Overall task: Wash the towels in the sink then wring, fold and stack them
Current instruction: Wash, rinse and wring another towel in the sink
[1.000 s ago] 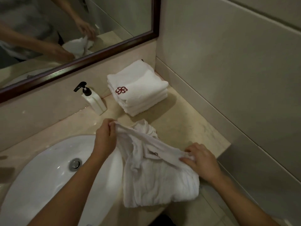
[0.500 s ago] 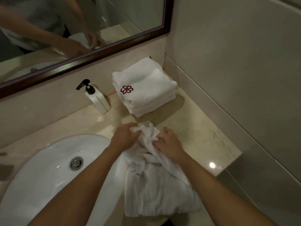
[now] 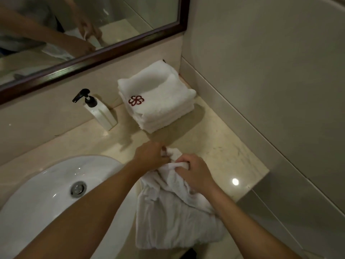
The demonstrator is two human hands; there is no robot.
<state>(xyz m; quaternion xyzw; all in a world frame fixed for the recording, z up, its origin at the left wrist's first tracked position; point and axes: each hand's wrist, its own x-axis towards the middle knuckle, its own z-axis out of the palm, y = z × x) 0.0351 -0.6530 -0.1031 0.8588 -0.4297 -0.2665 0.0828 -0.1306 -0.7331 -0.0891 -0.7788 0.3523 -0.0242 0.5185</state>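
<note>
The damp towel [image 3: 173,217] is pinched by left hand [image 3: 149,156] and right hand [image 3: 196,172]; if loosened, it could be dragged off the counter [image 3: 224,152].

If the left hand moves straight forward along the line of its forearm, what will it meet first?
Likely the stack of folded towels, beyond bare countertop; the left hand grips the wet towel. Depth is uncertain.

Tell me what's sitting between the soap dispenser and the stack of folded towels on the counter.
Nothing: the head view shows only bare counter and backsplash between the soap dispenser and the folded towel stack.
</note>
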